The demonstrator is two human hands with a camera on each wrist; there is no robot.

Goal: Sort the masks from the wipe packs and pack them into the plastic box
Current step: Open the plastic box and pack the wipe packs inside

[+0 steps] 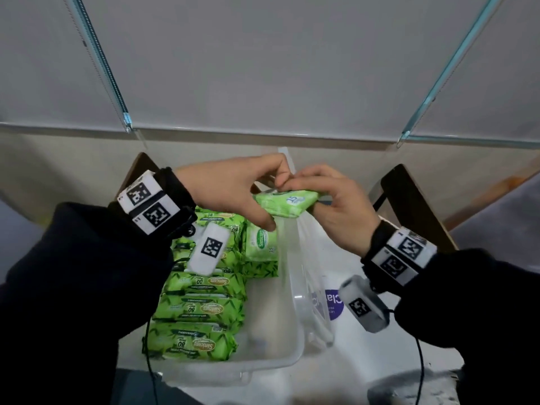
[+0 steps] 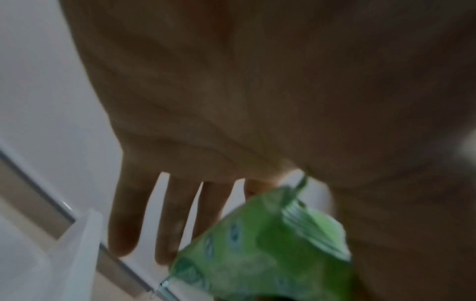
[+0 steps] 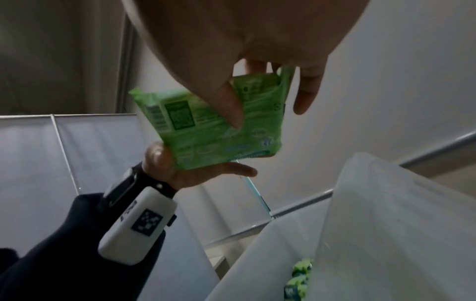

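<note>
A: Right, we start at the hands: our left hand [image 1: 230, 190] and right hand [image 1: 336, 206] both have the small green wipe pack [image 1: 287, 204], raised over the far end of the plastic box [image 1: 295, 305].

B: The left pinches its near end, thumb below and fingers curled over the top. The right cradles the other end, thumb underneath, fingers bent around the far edge.

A: From the right wrist camera we see the pack's printed back, with the right thumb [image 3: 229, 106] pressed across it.

B: Neither hand is spread flat; both are closed on the pack.

A: In the box below, we count at least 4 large wipe packs [image 1: 201, 309] lined up in a row, and another small pack [image 1: 261, 244] stands against them.

B: So we judge this the placing step for 1 more pack. Next calls for lowering it into the free space beside the standing pack, then letting go.

A: No masks are visible to us from here.
</note>
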